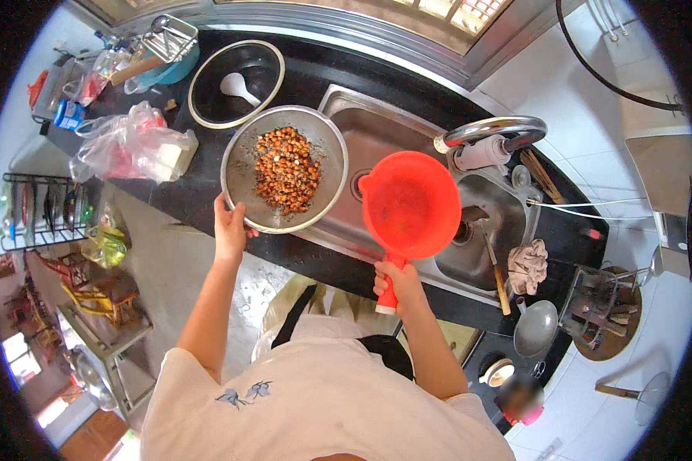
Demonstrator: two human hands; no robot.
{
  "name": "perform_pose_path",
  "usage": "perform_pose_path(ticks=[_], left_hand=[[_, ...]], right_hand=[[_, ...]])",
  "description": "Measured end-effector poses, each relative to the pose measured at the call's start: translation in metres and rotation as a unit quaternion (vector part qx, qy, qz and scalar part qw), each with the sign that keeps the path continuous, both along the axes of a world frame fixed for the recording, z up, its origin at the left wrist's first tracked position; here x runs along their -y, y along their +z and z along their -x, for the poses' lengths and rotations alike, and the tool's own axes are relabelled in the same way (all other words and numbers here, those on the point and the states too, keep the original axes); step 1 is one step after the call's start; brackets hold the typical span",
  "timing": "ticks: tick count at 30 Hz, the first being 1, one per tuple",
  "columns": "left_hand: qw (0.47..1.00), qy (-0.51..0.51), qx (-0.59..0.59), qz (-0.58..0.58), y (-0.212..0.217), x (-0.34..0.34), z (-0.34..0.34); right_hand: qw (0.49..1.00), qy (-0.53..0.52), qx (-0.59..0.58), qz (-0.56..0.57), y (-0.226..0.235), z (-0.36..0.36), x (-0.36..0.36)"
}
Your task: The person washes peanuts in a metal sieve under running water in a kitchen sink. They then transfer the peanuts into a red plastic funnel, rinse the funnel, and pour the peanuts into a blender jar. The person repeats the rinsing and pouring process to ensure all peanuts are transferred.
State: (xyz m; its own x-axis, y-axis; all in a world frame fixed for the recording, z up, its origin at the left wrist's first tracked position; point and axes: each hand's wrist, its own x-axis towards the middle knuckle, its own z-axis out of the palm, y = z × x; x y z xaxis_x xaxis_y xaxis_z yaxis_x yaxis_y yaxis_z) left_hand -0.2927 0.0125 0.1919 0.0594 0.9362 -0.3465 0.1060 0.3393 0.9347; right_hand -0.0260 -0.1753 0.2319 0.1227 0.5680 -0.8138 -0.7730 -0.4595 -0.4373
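Note:
My left hand [229, 229] is closed on the near left rim of a round grey metal basin [331, 165]. In its middle lies a heap of small brown, nut-like or bean-like pieces [284, 170] with dark bits among them. The basin rests partly on the black counter and partly over the sink's left edge. My right hand [401, 286] is wrapped round the handle of a red plastic water dipper [411, 203]. Its round bowl is over the double steel sink [361, 127], hiding part of both compartments. The dipper's inside is reddish, and I cannot tell whether it holds water.
Behind the basin stands a black bowl [207, 96] with a white spoon [240, 88]. Plastic bags [127, 146] lie on the left counter. A curved faucet [494, 129] rises behind the sink. A wooden-handled knife [497, 276] and a crumpled cloth [527, 266] lie at the sink's right.

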Motion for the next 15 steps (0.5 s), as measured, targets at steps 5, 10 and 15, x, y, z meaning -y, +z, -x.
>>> perform_pose_path(ticks=[5,10,15], left_hand=[[0.999,-0.032,-0.003,0.027,-0.008,0.024,-0.004],[0.998,-0.040,0.023,0.042,-0.011,0.065,-0.014],[0.996,-0.047,0.016,0.072,-0.022,0.101,-0.022]], right_hand=[[0.994,0.026,0.095,-0.043,0.008,-0.003,-0.005],[0.988,-0.003,0.154,-0.026,-0.030,-0.003,-0.004],[0.987,-0.035,0.159,-0.003,-0.039,-0.007,-0.021]])
